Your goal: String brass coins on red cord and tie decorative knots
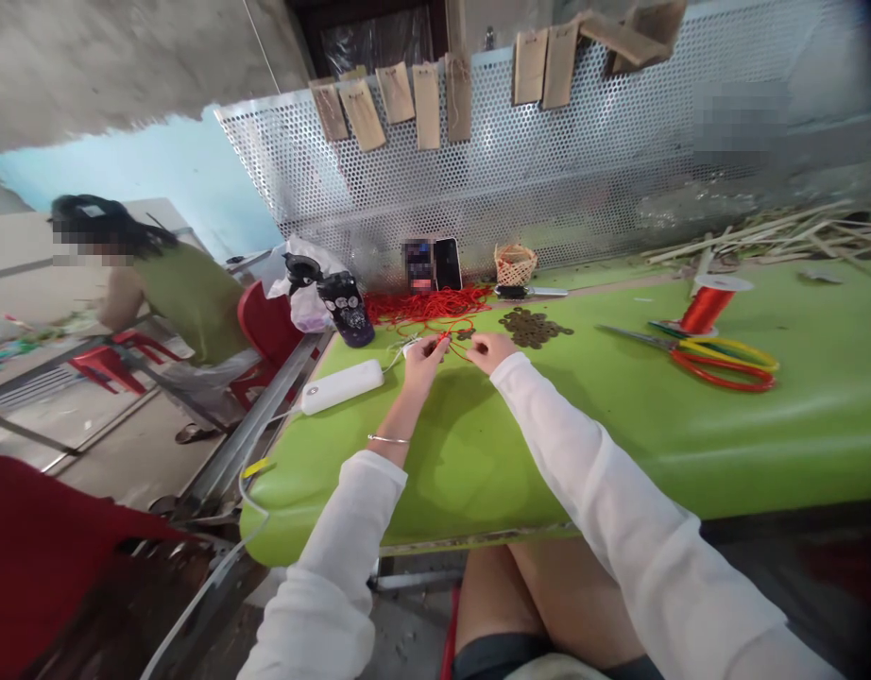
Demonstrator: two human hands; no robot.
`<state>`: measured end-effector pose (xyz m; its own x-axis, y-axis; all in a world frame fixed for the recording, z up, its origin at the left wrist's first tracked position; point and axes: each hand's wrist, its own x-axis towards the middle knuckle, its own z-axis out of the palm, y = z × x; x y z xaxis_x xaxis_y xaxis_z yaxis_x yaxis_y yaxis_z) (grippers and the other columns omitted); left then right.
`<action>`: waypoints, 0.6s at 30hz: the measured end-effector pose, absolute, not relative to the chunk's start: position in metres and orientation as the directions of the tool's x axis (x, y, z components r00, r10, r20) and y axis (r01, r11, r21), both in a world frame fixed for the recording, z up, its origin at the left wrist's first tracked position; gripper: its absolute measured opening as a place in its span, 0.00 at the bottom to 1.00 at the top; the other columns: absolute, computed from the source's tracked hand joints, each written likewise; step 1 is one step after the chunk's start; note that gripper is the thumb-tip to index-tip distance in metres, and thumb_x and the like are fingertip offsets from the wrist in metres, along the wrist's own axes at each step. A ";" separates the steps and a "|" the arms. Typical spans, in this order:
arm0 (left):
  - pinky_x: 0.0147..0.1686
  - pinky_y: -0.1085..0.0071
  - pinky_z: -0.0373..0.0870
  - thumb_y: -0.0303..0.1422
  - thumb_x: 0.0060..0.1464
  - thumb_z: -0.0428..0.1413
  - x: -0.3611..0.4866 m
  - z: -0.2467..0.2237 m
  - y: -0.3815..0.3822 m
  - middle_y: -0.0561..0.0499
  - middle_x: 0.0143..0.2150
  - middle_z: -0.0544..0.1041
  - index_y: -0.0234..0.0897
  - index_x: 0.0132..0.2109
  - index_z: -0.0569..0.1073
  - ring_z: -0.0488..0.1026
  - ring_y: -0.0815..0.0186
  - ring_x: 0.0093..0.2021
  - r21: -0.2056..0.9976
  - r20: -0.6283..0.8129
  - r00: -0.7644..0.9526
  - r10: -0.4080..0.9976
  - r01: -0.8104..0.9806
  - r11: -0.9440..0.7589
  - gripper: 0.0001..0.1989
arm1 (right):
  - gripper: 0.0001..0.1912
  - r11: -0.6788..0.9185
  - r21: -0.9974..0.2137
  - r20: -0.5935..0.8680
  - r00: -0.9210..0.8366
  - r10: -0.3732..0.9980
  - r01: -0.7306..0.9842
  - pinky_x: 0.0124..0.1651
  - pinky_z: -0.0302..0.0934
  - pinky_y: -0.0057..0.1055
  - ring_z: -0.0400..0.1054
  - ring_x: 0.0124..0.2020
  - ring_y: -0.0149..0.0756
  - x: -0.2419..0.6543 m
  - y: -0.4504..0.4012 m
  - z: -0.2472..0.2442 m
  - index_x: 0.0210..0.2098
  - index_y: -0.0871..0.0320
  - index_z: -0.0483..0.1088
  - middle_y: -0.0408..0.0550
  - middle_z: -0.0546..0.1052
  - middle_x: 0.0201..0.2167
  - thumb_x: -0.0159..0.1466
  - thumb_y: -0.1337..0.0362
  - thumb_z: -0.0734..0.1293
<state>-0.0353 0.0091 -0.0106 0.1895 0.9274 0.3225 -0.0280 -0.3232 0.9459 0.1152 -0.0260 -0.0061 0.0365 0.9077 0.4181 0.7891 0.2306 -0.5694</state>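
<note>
Head view: my left hand [425, 354] and right hand [486, 349] meet on the green counter [620, 425] — fingers pinching a red cord [453, 338]. Coins [533, 328] lie just beyond — scissors [697, 357] well to the right.

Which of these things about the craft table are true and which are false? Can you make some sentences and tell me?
1. Both hands, the left hand and the right hand, are pinching a red cord. True.
2. The table is blue. False: it is bright green.
3. A pile of coins lies just beyond the right hand. True.
4. The scissors have black handles. False: the handles are red and yellow.
5. The red spool stands near the scissors. True.
6. The small basket sits on the person's lap. False: it stands at the back of the table by the perforated metal panel.
</note>
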 end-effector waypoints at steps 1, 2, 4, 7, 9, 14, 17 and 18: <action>0.21 0.77 0.59 0.36 0.48 0.59 -0.035 -0.011 0.010 0.57 0.21 0.68 0.32 0.32 0.72 0.62 0.76 0.20 0.945 0.327 0.189 0.926 -0.028 -0.327 0.10 | 0.16 0.230 -0.566 0.406 0.026 0.913 0.792 0.25 0.48 0.25 0.51 0.18 0.25 0.115 -0.025 -0.007 0.17 0.59 0.58 0.36 0.60 0.15 0.56 0.60 0.65; 0.22 0.77 0.59 0.35 0.49 0.59 -0.035 -0.011 0.011 0.57 0.21 0.68 0.31 0.32 0.72 0.62 0.75 0.20 0.943 0.331 0.185 0.925 -0.030 -0.331 0.09 | 0.17 0.232 -0.564 0.394 0.012 0.919 0.792 0.25 0.50 0.25 0.52 0.18 0.25 0.115 -0.024 -0.008 0.18 0.59 0.59 0.36 0.60 0.16 0.58 0.59 0.65; 0.22 0.77 0.60 0.35 0.50 0.58 -0.036 -0.012 0.013 0.57 0.22 0.69 0.31 0.33 0.72 0.62 0.75 0.20 0.941 0.338 0.176 0.925 -0.038 -0.337 0.09 | 0.18 0.241 -0.568 0.368 -0.018 0.930 0.787 0.26 0.54 0.25 0.55 0.19 0.24 0.114 -0.022 -0.010 0.20 0.60 0.61 0.37 0.62 0.17 0.60 0.57 0.64; 0.21 0.77 0.58 0.37 0.47 0.60 -0.037 -0.013 0.013 0.57 0.21 0.68 0.32 0.32 0.73 0.62 0.75 0.20 0.941 0.338 0.177 0.925 -0.065 -0.331 0.11 | 0.17 0.235 -0.607 0.320 -0.037 0.947 0.759 0.29 0.58 0.26 0.59 0.22 0.25 0.113 -0.022 -0.012 0.23 0.61 0.63 0.38 0.65 0.20 0.62 0.56 0.63; 0.19 0.77 0.56 0.39 0.45 0.60 -0.038 -0.012 0.011 0.57 0.21 0.68 0.33 0.32 0.74 0.62 0.76 0.20 0.944 0.329 0.196 0.924 -0.086 -0.318 0.12 | 0.15 0.208 -0.657 0.283 -0.018 0.959 0.724 0.30 0.60 0.27 0.61 0.23 0.26 0.114 -0.023 -0.012 0.25 0.62 0.65 0.39 0.67 0.22 0.62 0.57 0.63; 0.19 0.76 0.56 0.41 0.46 0.59 -0.039 -0.009 0.006 0.55 0.22 0.70 0.34 0.31 0.74 0.62 0.75 0.20 0.952 0.300 0.276 0.913 -0.152 -0.267 0.13 | 0.13 0.097 -0.839 0.161 0.074 0.984 0.536 0.30 0.62 0.27 0.65 0.26 0.26 0.117 -0.021 -0.009 0.34 0.62 0.68 0.43 0.71 0.29 0.64 0.58 0.61; 0.22 0.75 0.60 0.40 0.45 0.59 -0.037 -0.008 0.004 0.54 0.22 0.71 0.33 0.30 0.73 0.64 0.74 0.21 0.957 0.275 0.352 0.895 -0.186 -0.221 0.13 | 0.13 0.042 -0.922 0.078 0.077 0.994 0.386 0.28 0.63 0.26 0.65 0.25 0.25 0.115 -0.020 -0.007 0.40 0.62 0.67 0.44 0.71 0.31 0.66 0.58 0.60; 0.23 0.75 0.60 0.40 0.44 0.59 -0.036 -0.008 0.003 0.53 0.22 0.71 0.33 0.30 0.74 0.65 0.73 0.21 0.960 0.264 0.375 0.888 -0.193 -0.204 0.12 | 0.12 0.028 -0.939 0.056 0.073 0.996 0.343 0.28 0.63 0.25 0.65 0.26 0.25 0.115 -0.020 -0.007 0.41 0.62 0.67 0.44 0.71 0.32 0.66 0.59 0.60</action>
<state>-0.0360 0.0033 -0.0084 0.3755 0.8884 0.2641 -0.1926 -0.2040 0.9598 0.1145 -0.0197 -0.0068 0.0734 0.9957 0.0565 0.3426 0.0280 -0.9391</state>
